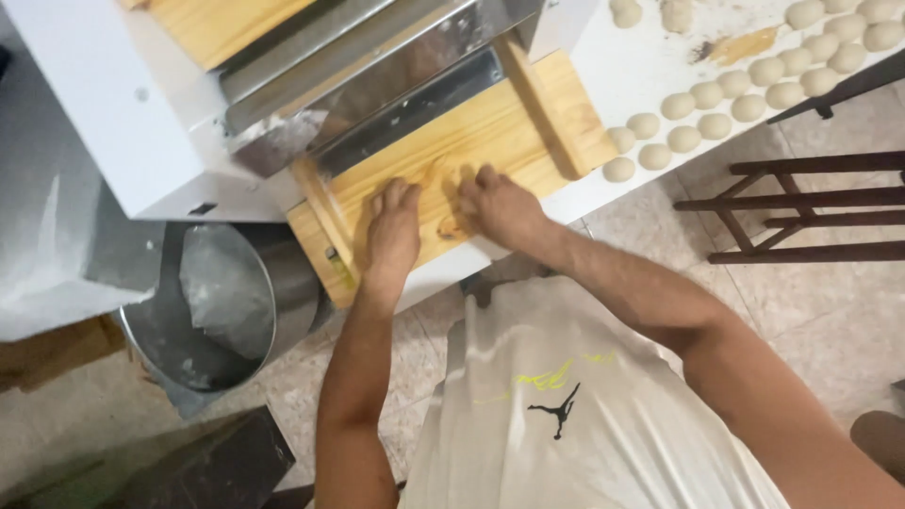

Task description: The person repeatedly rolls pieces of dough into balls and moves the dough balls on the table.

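Note:
Both of my hands lie palm down on a pale wooden tray (528,123) that slopes out of a white machine (104,104). My left hand (394,231) rests flat near the tray's front left, fingers pointing up at the steel chute (405,104). Close beside it, my right hand (500,207) presses on the board with its fingers slightly spread. Neither hand holds anything that I can see. Whether anything lies under the palms is hidden.
Several round dough balls (754,94) sit in rows on the white table (650,66) to the right. A steel bucket (283,283) with flour stands below the machine on the left. A dark wooden stool (801,203) is at right, and a dark box (217,467) lies on the tiled floor.

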